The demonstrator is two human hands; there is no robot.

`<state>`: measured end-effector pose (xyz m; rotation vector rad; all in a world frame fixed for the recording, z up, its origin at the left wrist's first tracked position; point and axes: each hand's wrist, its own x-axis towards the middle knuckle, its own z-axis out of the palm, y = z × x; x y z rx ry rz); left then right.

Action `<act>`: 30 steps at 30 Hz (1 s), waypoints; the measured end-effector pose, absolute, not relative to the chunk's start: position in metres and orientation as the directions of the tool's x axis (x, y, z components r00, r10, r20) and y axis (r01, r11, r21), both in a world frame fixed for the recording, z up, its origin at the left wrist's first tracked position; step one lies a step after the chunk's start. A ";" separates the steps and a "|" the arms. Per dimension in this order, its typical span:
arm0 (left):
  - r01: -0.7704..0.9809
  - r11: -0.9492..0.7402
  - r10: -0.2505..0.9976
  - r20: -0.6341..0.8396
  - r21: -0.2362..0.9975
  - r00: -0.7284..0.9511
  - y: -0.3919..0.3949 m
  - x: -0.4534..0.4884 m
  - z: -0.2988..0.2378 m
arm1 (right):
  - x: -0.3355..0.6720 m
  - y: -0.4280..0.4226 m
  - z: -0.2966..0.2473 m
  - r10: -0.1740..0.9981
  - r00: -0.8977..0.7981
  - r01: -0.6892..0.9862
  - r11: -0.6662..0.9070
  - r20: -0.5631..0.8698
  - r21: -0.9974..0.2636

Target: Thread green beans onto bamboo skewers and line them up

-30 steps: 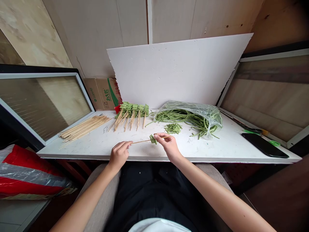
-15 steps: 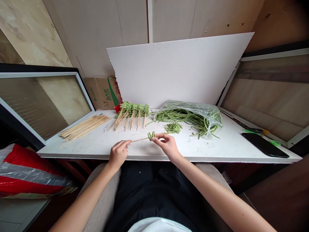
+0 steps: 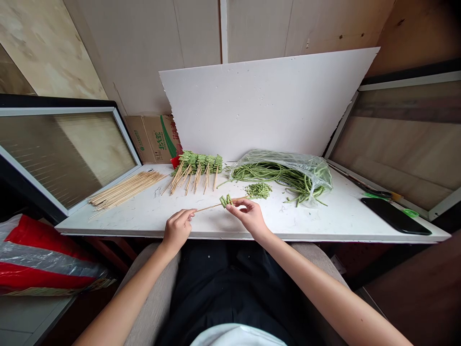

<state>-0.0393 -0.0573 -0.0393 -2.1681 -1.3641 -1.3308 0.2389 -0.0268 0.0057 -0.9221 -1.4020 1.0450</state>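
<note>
Two hands at one bamboo skewer, mid-frame, over the front of the white desk! The left hand is clamped on the bare left stretch of the stick; the right hand has thumb and fingers pinched together at the green bean pieces. Good threading here, I'd judge, calls for a steady left grip, the stick held in line, and the right fingers pressing each piece squarely through its middle so nothing splits or spins. Fingertips out of the point's path, please, and a gentle slide: bunch evenly, don't crush! And where's the prize? The pieces sit on the skewer, touching the right fingertips, just left of them in the frame and apart from the left hand. Near that right hand, slightly higher, lies the pile of cut beans; above it, right of centre, the long beans in their clear plastic bag. Loaded skewers stack left of centre, bare skewers farther left.
</note>
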 end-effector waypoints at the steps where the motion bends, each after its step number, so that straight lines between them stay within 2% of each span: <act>1: 0.813 -0.528 0.586 0.799 0.245 0.139 -0.057 -0.040 -0.039 | 0.241 -0.025 0.007 0.942 -0.104 -0.014 0.319 0.318 -0.948; 5: 0.816 -0.513 0.593 0.797 0.265 0.114 -0.055 -0.043 -0.039 | 0.270 -0.004 0.016 0.853 -0.279 0.132 0.488 0.440 -0.863; 8: 0.818 -0.492 0.613 0.785 0.297 0.084 -0.054 -0.046 -0.040 | 0.302 0.019 0.019 0.744 -0.415 0.373 0.664 0.524 -0.648; 10: 0.818 -0.481 0.625 0.777 0.315 0.069 -0.052 -0.048 -0.041 | 0.317 0.031 0.016 0.738 -0.417 0.508 0.674 0.531 -0.537; 12: 0.818 -0.476 0.632 0.773 0.323 0.062 -0.052 -0.048 -0.042 | 0.323 0.038 0.009 0.739 -0.434 0.571 0.668 0.516 -0.476; 19: 0.818 -0.471 0.645 0.762 0.329 0.065 -0.050 -0.050 -0.047 | 0.313 0.034 -0.006 0.755 -0.530 0.657 0.654 0.386 -0.375; 22: 0.817 -0.468 0.649 0.758 0.337 0.059 -0.048 -0.052 -0.049 | 0.315 0.038 -0.006 0.788 -0.452 0.655 0.611 0.419 -0.444; 24: 0.815 -0.465 0.654 0.754 0.345 0.054 -0.047 -0.053 -0.050 | 0.317 0.042 -0.007 0.835 -0.343 0.586 0.548 0.430 -0.597; 27: 0.812 -0.462 0.664 0.746 0.357 0.049 -0.047 -0.053 -0.052 | 0.317 0.049 -0.010 0.922 -0.174 0.334 0.385 0.345 -0.861; 30: 0.806 -0.464 0.669 0.742 0.367 0.048 -0.047 -0.052 -0.054 | 0.314 0.050 -0.016 0.964 -0.160 0.052 0.225 0.214 -0.973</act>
